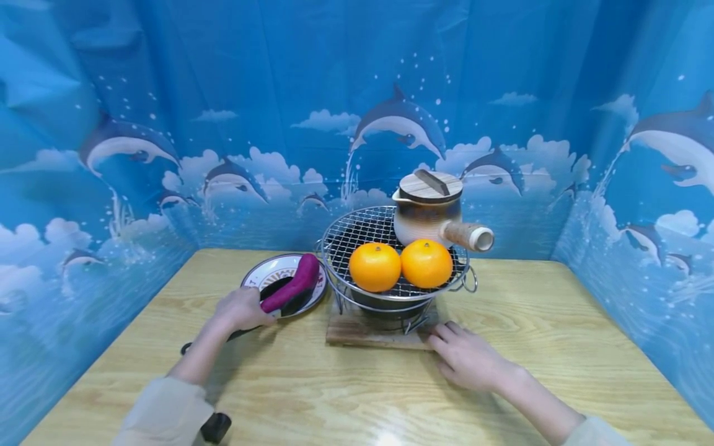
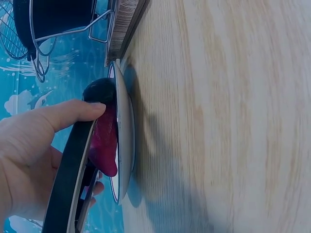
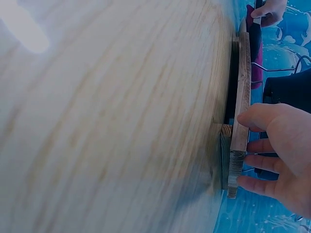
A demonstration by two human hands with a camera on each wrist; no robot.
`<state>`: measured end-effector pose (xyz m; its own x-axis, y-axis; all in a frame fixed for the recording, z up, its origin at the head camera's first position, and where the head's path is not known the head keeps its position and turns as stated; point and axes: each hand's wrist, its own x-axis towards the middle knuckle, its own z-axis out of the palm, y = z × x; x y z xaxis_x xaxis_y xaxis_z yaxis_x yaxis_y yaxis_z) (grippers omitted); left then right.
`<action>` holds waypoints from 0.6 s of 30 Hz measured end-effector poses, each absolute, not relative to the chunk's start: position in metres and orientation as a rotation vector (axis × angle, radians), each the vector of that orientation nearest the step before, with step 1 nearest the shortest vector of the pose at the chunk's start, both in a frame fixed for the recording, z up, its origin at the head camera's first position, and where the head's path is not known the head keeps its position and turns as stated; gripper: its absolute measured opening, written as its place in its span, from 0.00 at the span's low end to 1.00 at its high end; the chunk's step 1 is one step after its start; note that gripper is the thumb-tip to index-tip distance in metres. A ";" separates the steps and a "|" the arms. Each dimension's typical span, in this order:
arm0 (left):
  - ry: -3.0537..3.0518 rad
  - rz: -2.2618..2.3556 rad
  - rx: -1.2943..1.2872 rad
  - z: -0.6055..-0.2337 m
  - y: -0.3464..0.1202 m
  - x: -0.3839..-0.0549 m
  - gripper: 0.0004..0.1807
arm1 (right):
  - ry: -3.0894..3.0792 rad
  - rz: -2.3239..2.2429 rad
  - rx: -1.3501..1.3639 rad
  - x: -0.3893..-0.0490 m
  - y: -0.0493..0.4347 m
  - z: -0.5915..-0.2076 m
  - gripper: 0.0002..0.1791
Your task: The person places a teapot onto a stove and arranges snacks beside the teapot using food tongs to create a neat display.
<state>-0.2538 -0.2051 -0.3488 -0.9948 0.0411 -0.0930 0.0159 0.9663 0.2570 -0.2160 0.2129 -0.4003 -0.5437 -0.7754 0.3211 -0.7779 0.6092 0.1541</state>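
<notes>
My left hand (image 1: 242, 308) grips black-handled tongs (image 2: 68, 179) at the left. Between the tongs' dark heads lies a long purple sweet potato (image 1: 301, 280), over a white patterned plate (image 1: 266, 265). In the left wrist view the thumb presses along the upper tong arm, and the sweet potato's lower end is right at the plate's rim. My right hand (image 1: 468, 359) touches the near right corner of a wooden board (image 1: 362, 335), thumb on its front edge and fingers extended along its end.
On the board stands a small stove with a round wire grill (image 1: 357, 226). Two oranges (image 1: 375, 266) sit at the grill's front. Behind them is a clay pot (image 1: 409, 223) with a wooden lid, its handle (image 1: 468, 236) pointing right. A dolphin-print curtain (image 1: 251, 124) encloses the table.
</notes>
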 end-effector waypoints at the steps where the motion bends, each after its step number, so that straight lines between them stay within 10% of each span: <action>1: 3.019 0.392 0.040 -0.349 -0.205 -0.254 0.21 | -2.482 0.007 1.247 -0.216 0.213 -0.400 0.17; 18: 2.986 0.406 -0.064 -0.347 -0.203 -0.255 0.23 | -2.459 -0.004 1.249 -0.215 0.213 -0.401 0.18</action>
